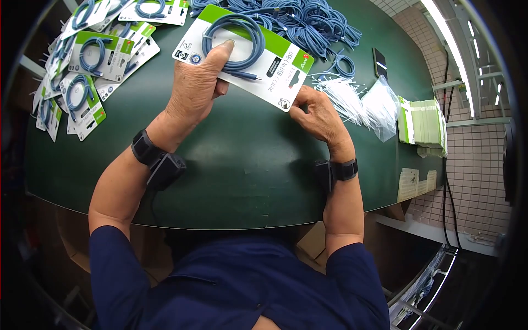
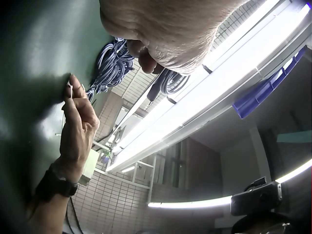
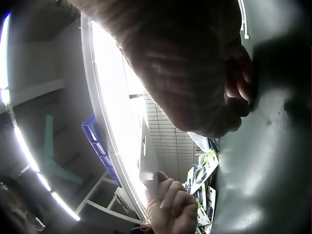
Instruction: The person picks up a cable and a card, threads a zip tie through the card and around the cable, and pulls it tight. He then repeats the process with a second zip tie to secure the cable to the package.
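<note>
My left hand [image 1: 201, 74] grips a green-and-white packaging card [image 1: 279, 87], thumb on its front and fingers behind. On the card lies a coiled blue USB cable [image 1: 263, 47], its plug pointing toward the lower right. My right hand [image 1: 320, 116], fingers curled, is at the card's lower right corner in the head view. In the left wrist view that same right hand [image 2: 78, 126] pinches a thin white cable tie [image 2: 70, 90] between thumb and finger, apart from the card. The right wrist view shows the card [image 3: 147, 163] edge-on above my left hand [image 3: 171, 207].
Carded cables [image 1: 82, 102] are heaped at the left. A large pile of loose blue cables [image 1: 308, 25] lies at the back. To the right are white cable ties [image 1: 341, 99], a plastic bag [image 1: 380, 107], a phone [image 1: 379, 62] and a stack of cards [image 1: 422, 124].
</note>
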The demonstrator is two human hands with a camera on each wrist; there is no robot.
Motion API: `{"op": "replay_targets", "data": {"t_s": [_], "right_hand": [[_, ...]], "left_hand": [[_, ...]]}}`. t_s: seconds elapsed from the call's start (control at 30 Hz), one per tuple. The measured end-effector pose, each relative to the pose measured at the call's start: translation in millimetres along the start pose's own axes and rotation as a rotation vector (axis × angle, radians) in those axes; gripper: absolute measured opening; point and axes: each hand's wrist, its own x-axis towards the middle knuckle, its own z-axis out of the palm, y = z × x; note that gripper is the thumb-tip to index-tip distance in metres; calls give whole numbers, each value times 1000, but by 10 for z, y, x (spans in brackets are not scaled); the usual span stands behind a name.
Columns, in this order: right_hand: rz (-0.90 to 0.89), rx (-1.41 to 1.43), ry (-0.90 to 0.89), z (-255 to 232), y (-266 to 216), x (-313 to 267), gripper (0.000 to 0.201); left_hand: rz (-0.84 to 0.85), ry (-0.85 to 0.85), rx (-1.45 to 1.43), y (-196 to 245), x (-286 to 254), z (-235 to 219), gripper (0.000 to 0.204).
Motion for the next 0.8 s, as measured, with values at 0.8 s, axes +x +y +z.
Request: {"op": "replay_targets", "data": {"t_s": [0.8], "right_hand": [[17, 867, 582, -167, -25, -217, 17]], "left_hand": [[20, 66, 85, -74, -11, 9, 16]]}}
